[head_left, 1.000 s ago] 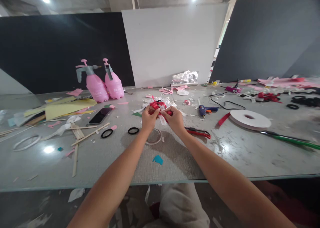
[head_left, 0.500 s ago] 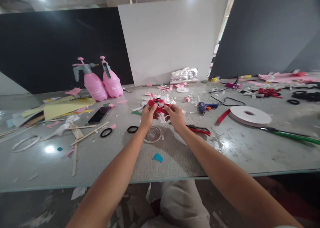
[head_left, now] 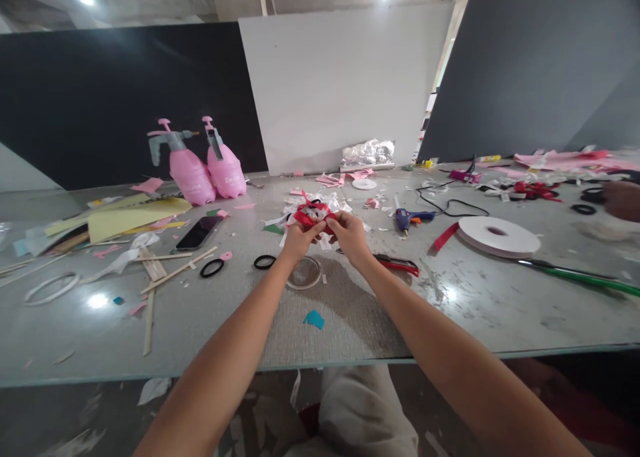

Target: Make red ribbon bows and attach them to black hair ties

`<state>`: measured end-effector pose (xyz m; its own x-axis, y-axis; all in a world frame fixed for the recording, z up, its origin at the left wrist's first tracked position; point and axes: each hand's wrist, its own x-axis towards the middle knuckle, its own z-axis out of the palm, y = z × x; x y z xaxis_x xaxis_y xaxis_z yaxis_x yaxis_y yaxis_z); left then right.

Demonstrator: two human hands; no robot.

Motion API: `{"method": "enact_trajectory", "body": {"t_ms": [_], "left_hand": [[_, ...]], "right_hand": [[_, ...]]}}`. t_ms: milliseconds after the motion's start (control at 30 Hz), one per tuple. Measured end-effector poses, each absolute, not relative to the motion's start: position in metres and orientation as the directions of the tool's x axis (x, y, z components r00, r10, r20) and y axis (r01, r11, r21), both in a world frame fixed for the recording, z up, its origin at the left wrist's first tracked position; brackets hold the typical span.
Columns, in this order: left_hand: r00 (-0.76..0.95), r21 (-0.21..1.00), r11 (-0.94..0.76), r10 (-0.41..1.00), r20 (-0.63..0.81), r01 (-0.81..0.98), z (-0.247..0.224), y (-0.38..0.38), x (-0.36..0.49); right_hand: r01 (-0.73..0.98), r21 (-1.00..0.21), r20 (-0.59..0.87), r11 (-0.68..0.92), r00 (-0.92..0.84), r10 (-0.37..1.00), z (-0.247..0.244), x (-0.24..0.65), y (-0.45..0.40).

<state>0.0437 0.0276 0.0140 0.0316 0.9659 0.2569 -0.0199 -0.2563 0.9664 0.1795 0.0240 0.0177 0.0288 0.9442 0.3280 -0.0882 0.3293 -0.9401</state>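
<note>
A looped red ribbon is held up over the middle of the grey table. My left hand pinches it from the left, and my right hand grips it from the right, their fingertips nearly touching. Behind the ribbon lies a heap of white scraps. Below my hands are a pale ring and a black ring. A red and black cutter lies beside my right wrist. The ribbon's lower part is hidden by my fingers.
Two pink spray bottles stand back left, near a phone and wooden sticks. A blue glue gun, a white spool and a green-handled tool lie right. Another person's blurred hand shows at the right edge.
My hands have come closer together, and the red ribbon's loops now stand above my fingertips. Another person's hand has appeared at the right edge. The view has shifted slightly.
</note>
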Motion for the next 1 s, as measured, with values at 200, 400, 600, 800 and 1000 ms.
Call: {"method": "enact_trajectory", "body": {"t_ms": [200,400,600,800,1000], "left_hand": [[-0.022,0.967,-0.233,0.972,0.232,-0.1,0.0137,0.0295,0.0442],[-0.02,0.964,-0.194,0.981,0.194,-0.182,0.0165,0.0291,0.0428],[-0.086,0.964,-0.228,0.972,0.218,-0.135,0.0129,0.0303,0.0439],[-0.153,0.947,-0.293,0.95,0.273,-0.132,0.0133,0.0273,0.0477],[-0.242,0.925,-0.373,0.906,0.347,-0.072,0.02,0.025,0.0447]], "right_hand": [[0.095,-0.932,0.356,0.349,0.057,0.933,0.0196,0.1826,0.0245],[0.02,-0.936,0.352,0.351,0.066,0.934,0.017,0.1816,0.0258],[0.065,-0.935,0.354,0.35,0.079,0.932,0.0137,0.1814,0.0273],[-0.025,-0.951,0.301,0.307,0.141,0.943,0.0145,0.1796,0.0254],[-0.098,-0.957,0.251,0.272,0.184,0.95,0.0193,0.1783,0.0206]]}}
